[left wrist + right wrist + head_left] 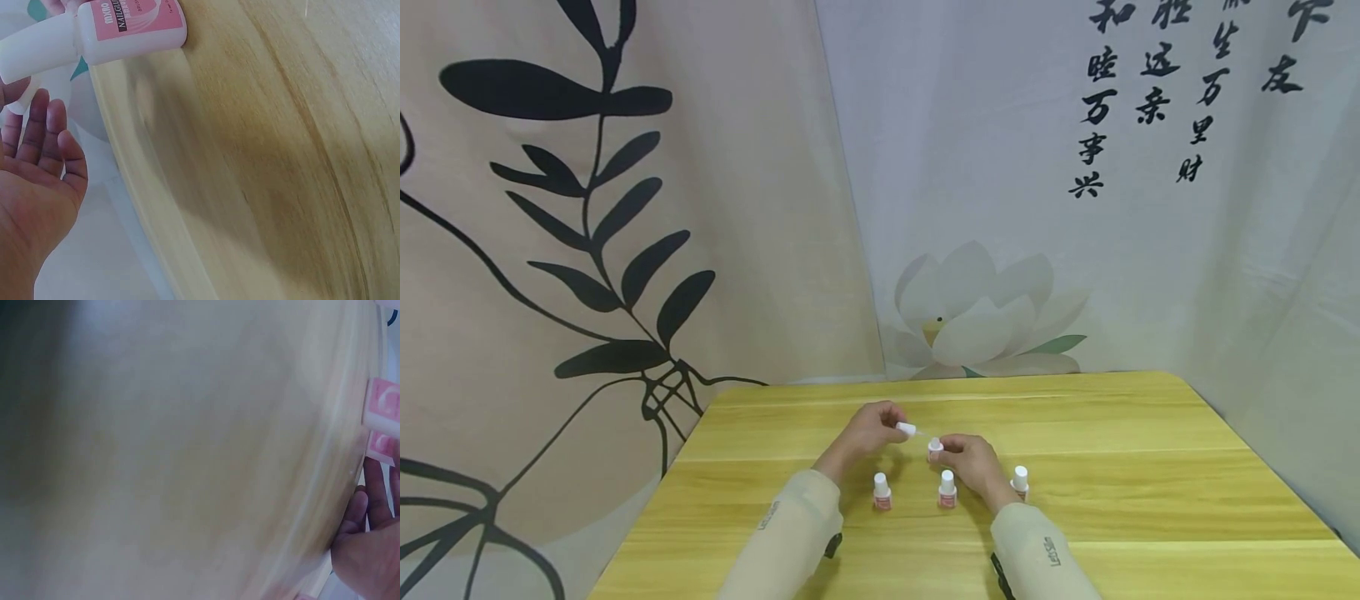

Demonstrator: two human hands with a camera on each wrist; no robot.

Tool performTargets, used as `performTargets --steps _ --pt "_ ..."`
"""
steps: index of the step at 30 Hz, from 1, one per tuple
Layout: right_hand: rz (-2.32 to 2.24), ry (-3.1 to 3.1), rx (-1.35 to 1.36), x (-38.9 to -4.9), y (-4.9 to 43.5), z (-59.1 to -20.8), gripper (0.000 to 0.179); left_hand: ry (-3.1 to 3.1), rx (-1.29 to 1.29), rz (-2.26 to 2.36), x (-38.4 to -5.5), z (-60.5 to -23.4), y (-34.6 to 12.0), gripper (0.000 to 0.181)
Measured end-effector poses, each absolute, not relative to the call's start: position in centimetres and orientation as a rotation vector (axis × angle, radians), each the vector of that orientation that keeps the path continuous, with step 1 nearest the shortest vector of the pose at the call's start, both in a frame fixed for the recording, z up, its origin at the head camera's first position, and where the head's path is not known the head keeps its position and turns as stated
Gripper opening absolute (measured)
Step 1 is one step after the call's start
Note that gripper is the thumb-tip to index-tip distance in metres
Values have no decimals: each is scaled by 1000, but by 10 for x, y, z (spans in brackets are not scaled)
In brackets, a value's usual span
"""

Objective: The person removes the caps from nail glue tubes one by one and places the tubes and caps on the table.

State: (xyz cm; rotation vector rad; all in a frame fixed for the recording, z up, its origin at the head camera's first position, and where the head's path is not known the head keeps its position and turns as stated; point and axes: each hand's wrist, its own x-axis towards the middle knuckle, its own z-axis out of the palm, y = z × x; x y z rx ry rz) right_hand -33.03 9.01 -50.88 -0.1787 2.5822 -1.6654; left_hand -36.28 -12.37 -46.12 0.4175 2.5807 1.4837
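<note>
- Uncapped bottle (934,455): upright, gripped by the fingers of the right hand (973,460) at its right
- Left hand (872,429): left of the uncapped bottle, pinching a white cap (906,428) whose thin applicator points toward that bottle
- Left capped bottle (882,493): on the wooden table (1112,467), nearer and left of the uncapped bottle
- Middle capped bottle (947,492): just nearer than it
- Right capped bottle (1020,479): to its right, partly hidden

- On your tabletop (1150,475), in a row: left bottle (882,493), middle bottle (947,490), right bottle (1020,477).
- Behind the middle bottle: fourth bottle (933,451), in your right hand (976,462).
- Left of that: the cap (906,429), in your left hand (871,429).
- Behind the tabletop: a curtain (775,208).
</note>
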Motion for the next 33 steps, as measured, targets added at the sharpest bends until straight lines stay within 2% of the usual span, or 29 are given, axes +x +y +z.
performTargets --steps 15,22,33 --pt "-1662 2594 -188 -329 91 -507 30 2600 438 1523 -366 -466 -125 16" --pt "-1656 2612 -205 -329 91 -508 28 2617 432 1492 -365 -466 -125 24" --pt "-1658 2610 -208 -328 92 -508 32 2624 395 1503 -363 -467 -125 15"
